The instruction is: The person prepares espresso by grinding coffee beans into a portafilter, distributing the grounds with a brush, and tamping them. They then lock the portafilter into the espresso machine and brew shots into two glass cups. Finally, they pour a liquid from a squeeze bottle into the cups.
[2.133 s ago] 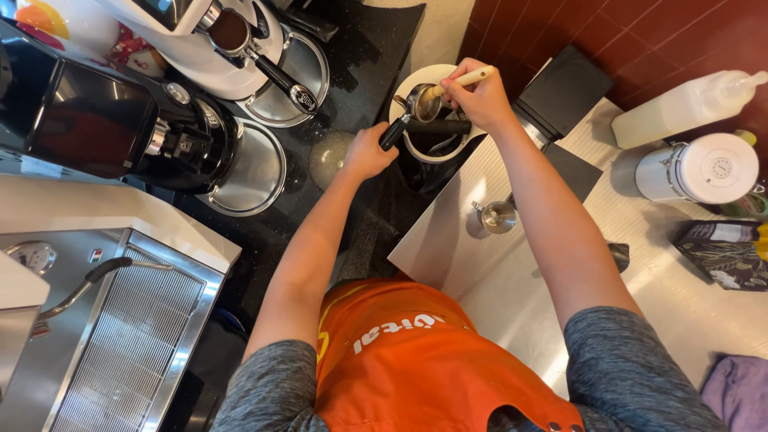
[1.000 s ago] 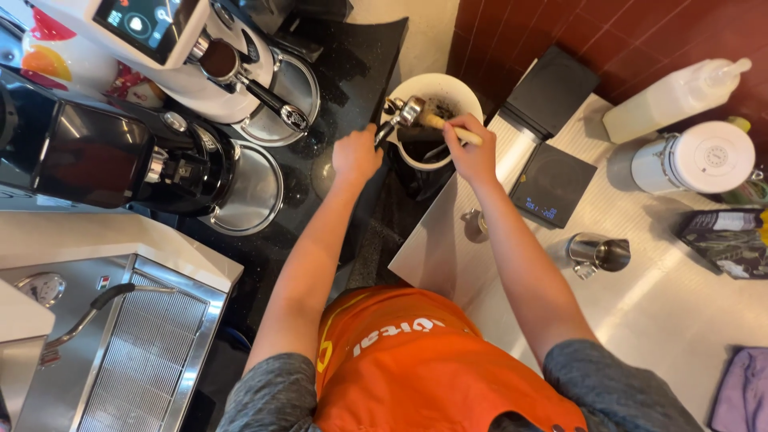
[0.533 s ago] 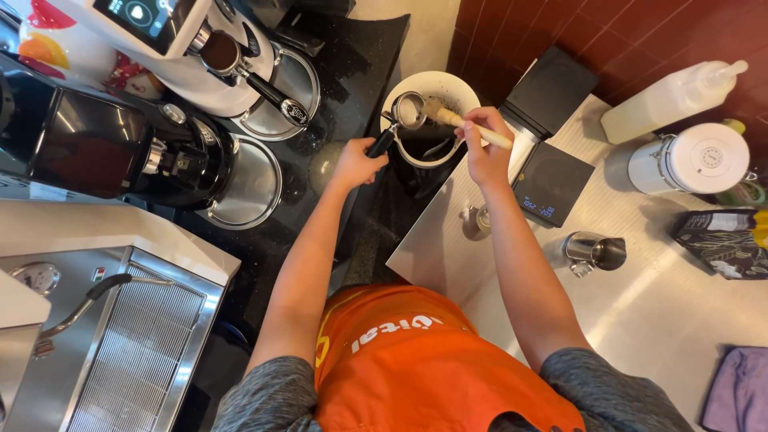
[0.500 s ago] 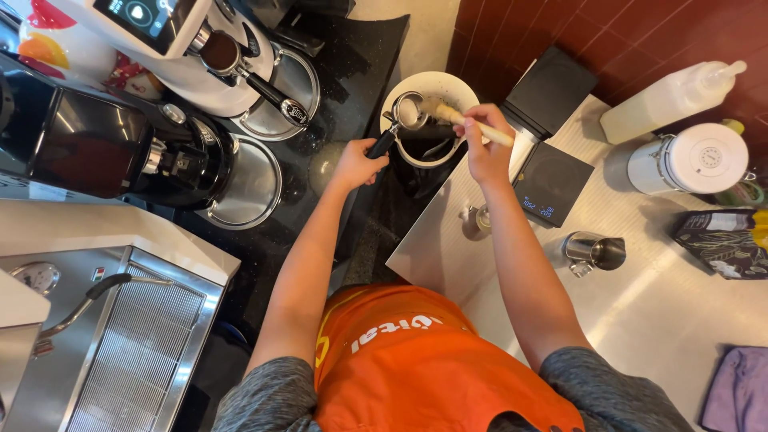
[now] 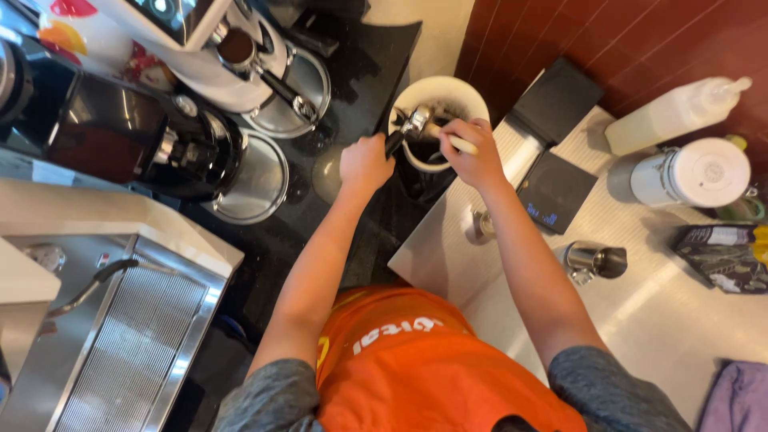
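a steel portafilter with black handle is gripped at the handle by the left hand over a round white bin; likely heavy, rigid; a pale-handled brush is pinched by the right hand.

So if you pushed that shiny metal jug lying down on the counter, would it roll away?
The jug lies on its side and looks round, so it would probably roll a bit. Its handle would likely stop it soon. Being metal, it probably wouldn't break.

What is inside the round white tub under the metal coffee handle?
The white tub looks dark inside, likely with coffee grounds. The portafilter, held by the left hand, and the right hand with its pale stick cover the bottom.
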